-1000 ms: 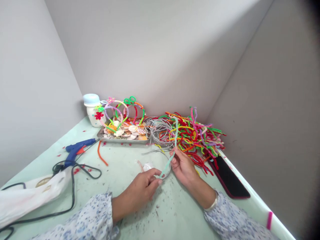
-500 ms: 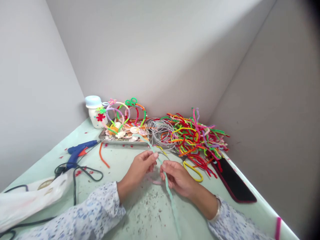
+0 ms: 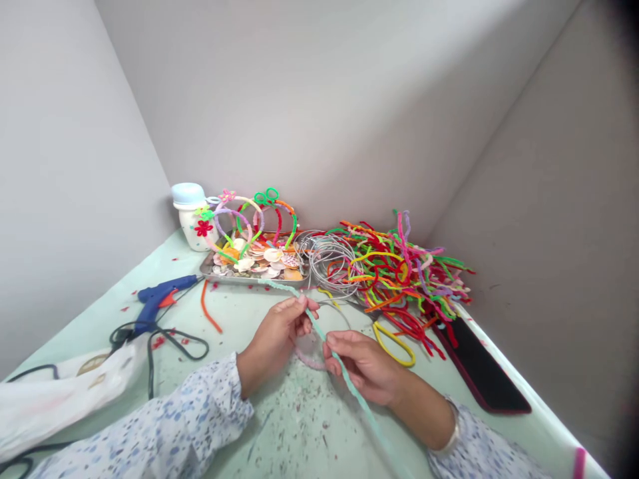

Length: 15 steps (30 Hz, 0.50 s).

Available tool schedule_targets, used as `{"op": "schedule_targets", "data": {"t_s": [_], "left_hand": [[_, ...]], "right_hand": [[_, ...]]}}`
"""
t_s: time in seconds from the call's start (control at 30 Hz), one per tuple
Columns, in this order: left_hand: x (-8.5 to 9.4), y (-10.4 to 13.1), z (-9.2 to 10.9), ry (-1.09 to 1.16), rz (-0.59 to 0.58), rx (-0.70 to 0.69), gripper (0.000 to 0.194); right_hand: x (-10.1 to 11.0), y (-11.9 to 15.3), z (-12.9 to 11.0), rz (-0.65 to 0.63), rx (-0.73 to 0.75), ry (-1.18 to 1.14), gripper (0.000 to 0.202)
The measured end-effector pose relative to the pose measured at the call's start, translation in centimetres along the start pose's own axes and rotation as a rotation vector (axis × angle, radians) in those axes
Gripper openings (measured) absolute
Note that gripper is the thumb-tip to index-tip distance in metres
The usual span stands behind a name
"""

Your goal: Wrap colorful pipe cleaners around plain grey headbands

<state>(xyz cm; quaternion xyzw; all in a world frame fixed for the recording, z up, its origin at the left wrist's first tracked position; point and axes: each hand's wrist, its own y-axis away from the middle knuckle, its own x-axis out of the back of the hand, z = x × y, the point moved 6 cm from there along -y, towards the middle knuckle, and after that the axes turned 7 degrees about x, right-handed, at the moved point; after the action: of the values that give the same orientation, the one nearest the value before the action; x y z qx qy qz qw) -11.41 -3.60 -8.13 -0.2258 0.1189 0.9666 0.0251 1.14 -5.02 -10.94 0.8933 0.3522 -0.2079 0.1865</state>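
Note:
A long mint-green pipe cleaner (image 3: 366,404) runs slantwise through both hands, from near the shell tray down to the bottom edge. My left hand (image 3: 279,327) pinches it between thumb and fingers, near its far end. Just to the right, my right hand (image 3: 367,364) is closed on the same pipe cleaner with the thumb on top. Beneath and between the hands shows a pale pink fuzzy band (image 3: 310,361), joined to a thin wire loop that the hands partly hide.
A metal tray (image 3: 249,280) of shells bears several fuzzy headbands. Coiled wire (image 3: 332,266), a heap of coloured pipe cleaners (image 3: 399,266), yellow-handled scissors (image 3: 399,346) and a black flat case (image 3: 486,366) lie right. At left are a glue gun (image 3: 154,299), plastic bag (image 3: 64,406) and white jar (image 3: 192,223).
The hands have moved slightly apart along the mint-green pipe cleaner, which now lies more slanted. The pink band shows more plainly between them. The whole view has shifted a little.

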Motion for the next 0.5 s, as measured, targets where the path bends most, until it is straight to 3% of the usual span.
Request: {"op": "schedule_targets", "data": {"t_s": [0.17,0.37,0.5], "left_hand": [[-0.8,0.3,0.0,0.111,-0.08,0.032,0.023],[-0.6,0.4,0.5,0.006,-0.076,-0.003,0.025],[-0.9,0.7,-0.4,-0.034,-0.111,0.076,0.03]], "right_hand": [[-0.1,0.3,0.5,-0.077,-0.078,-0.081,0.029],[-0.9,0.3,0.2,-0.086,0.052,-0.002,0.033],[-1.2,0.0,0.1,-0.013,0.137,-0.006,0.031]]}}
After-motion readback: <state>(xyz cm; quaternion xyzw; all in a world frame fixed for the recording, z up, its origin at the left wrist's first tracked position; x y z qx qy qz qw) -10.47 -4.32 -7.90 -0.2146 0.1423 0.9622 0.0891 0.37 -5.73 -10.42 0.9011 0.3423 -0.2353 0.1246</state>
